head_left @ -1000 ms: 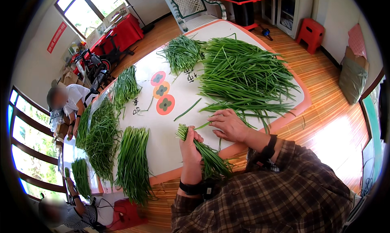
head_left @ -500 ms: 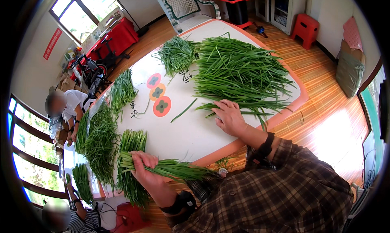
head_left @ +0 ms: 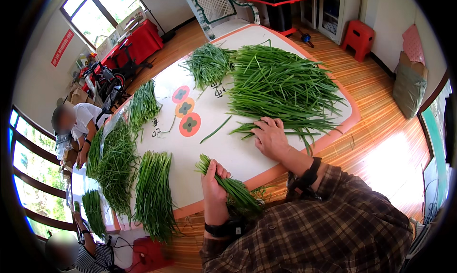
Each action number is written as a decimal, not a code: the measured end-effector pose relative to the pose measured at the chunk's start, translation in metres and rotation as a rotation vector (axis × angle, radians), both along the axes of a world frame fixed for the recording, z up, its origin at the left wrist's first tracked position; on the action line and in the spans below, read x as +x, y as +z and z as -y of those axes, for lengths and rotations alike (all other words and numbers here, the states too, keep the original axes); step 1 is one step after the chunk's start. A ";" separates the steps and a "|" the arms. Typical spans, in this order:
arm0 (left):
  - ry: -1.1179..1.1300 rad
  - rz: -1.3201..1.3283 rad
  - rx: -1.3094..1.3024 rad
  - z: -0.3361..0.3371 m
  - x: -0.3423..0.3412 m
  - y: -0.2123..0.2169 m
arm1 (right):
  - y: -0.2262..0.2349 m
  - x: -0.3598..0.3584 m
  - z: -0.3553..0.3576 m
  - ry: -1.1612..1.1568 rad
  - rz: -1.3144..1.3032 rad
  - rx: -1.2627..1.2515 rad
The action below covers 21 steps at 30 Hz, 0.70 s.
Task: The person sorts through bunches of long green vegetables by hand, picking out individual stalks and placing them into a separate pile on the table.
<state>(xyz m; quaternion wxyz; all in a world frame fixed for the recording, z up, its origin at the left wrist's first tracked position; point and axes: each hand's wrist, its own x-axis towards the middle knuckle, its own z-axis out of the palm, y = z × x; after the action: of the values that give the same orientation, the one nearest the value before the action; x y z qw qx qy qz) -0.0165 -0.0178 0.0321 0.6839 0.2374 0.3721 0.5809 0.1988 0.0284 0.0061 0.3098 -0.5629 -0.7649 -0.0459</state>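
Note:
My left hand (head_left: pixel 215 182) is wrapped around a small bunch of garlic chives (head_left: pixel 238 192), held over the table's near edge. Their pale cut ends poke out above the thumb, and the leaves slope down to the right toward my shirt. At the near side of a large heap of chives (head_left: pixel 281 82), my right hand (head_left: pixel 272 138) has its fingers curled down on a few stems. An evenly stacked bundle of chives (head_left: pixel 154 192) lies left of my left hand, its leaf tips hanging past the edge. One loose chive (head_left: pixel 215 129) lies mid-table.
The white table (head_left: pixel 190 151) has an orange border and printed round flowers. More chives (head_left: pixel 116 163) lie along its left side, with a smaller pile (head_left: pixel 209 63) at the back. Two people sit at the left. A white chair (head_left: pixel 214 11) and red stool (head_left: pixel 358 39) stand beyond.
My left hand has lifted away from the stacked bundle and moved right with its bunch, turning the cut ends upward. My right hand has barely moved at the heap.

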 end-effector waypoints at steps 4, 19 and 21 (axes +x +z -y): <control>-0.008 0.017 -0.016 -0.003 0.003 -0.004 | 0.000 0.002 -0.003 0.063 -0.101 0.054; 0.039 -0.050 0.001 -0.017 0.023 -0.008 | 0.019 0.002 0.008 0.436 -0.220 0.182; 0.016 -0.049 0.020 -0.019 0.028 -0.006 | 0.020 0.000 0.010 0.521 -0.211 0.152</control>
<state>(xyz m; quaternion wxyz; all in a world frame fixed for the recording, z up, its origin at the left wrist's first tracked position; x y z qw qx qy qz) 0.0114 0.0015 0.0258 0.6674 0.2552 0.3849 0.5842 0.1993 0.0187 0.0261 0.4300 -0.3245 -0.8417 0.0370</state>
